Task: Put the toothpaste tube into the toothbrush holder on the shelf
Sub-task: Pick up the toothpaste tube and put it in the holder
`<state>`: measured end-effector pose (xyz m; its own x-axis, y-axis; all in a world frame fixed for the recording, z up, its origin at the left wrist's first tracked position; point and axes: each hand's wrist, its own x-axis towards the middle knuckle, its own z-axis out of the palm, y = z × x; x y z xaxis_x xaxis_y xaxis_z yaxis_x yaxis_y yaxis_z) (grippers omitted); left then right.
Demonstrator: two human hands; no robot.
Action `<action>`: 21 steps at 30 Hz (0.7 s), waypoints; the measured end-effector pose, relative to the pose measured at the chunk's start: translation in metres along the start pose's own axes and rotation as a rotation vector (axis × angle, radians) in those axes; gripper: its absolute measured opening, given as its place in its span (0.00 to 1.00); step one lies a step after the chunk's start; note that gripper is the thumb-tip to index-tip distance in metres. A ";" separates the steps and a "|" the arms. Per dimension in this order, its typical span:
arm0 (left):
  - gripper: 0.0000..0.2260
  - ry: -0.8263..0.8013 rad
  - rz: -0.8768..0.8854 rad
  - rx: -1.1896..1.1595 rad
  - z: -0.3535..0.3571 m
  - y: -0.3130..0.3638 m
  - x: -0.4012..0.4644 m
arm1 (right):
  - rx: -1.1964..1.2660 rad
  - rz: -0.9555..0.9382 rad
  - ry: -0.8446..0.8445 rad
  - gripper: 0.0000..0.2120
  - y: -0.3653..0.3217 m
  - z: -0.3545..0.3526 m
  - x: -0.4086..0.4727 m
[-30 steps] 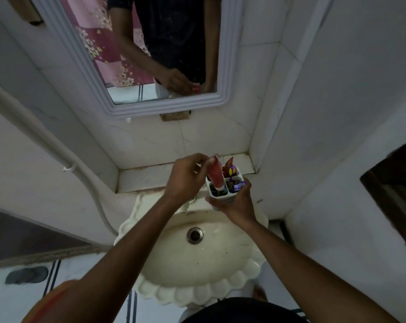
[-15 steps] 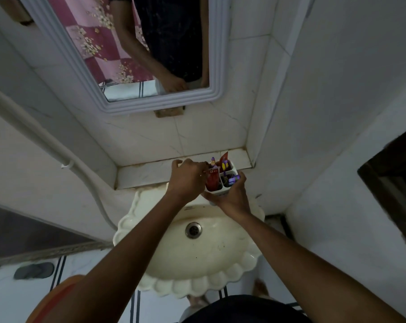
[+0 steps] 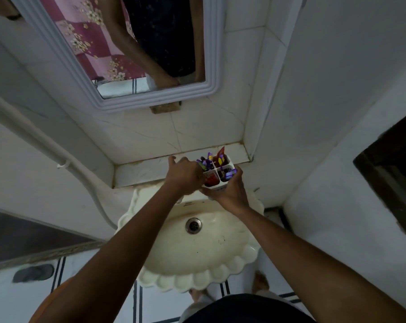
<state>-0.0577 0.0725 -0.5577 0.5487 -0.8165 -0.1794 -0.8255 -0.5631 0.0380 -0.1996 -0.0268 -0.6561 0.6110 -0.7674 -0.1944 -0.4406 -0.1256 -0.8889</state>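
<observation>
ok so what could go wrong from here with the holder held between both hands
1. The white four-compartment plastic toothbrush holder sits at the front edge of the white tiled shelf, above the cream scalloped sink; it could tip in when the left hand and right hand let go.
2. The red toothpaste tube shares crowded compartments and may dislodge brushes.

Both hands on the toothbrush holder — left hand wraps its left side, right hand cups the near-right side and base. Holder is white, four compartments, held just over the front edge of the shelf. Toothpaste tube, red, sits in the near-left compartment, right beside the left hand's fingers. Toothbrushes fill the far-left slot. Sink lies below the wrists — mirror well above both hands.
</observation>
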 end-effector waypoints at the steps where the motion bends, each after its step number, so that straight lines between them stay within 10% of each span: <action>1: 0.10 -0.032 0.011 0.066 0.002 0.005 -0.001 | -0.017 -0.001 -0.009 0.66 0.000 0.001 0.000; 11: 0.10 0.392 -0.104 -0.455 -0.001 -0.037 -0.017 | 0.065 -0.001 0.060 0.65 -0.018 0.012 -0.009; 21: 0.21 0.435 -0.128 -0.613 0.002 -0.045 -0.031 | 0.015 -0.055 0.174 0.47 -0.050 -0.021 -0.005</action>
<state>-0.0377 0.1236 -0.5560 0.7428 -0.6450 0.1798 -0.6006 -0.5231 0.6047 -0.1940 -0.0299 -0.6020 0.5101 -0.8571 -0.0715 -0.3993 -0.1624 -0.9023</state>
